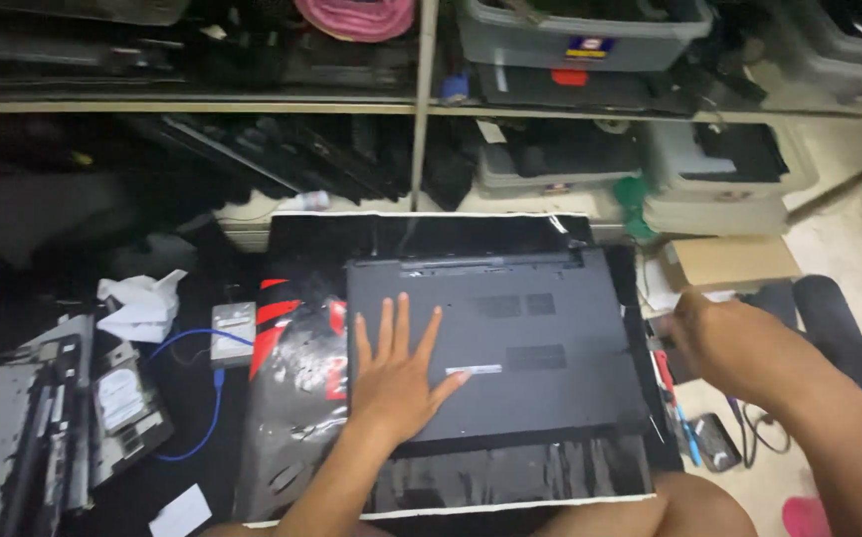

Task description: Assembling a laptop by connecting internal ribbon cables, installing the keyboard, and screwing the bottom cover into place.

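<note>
Matt plastic laptop (510,338) — on glossy mat (301,398).

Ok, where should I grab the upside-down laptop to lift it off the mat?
Probably the right short edge of the laptop, coming from the right: it lies flat, the left hand presses its left part, and the right hand is already beside that free edge.

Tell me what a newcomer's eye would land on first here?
The dark grey laptop, lying bottom-up at centre on a black and red mat, with the left hand pressed flat on it. The right hand hovers past its right edge, above tools on the floor.
</note>
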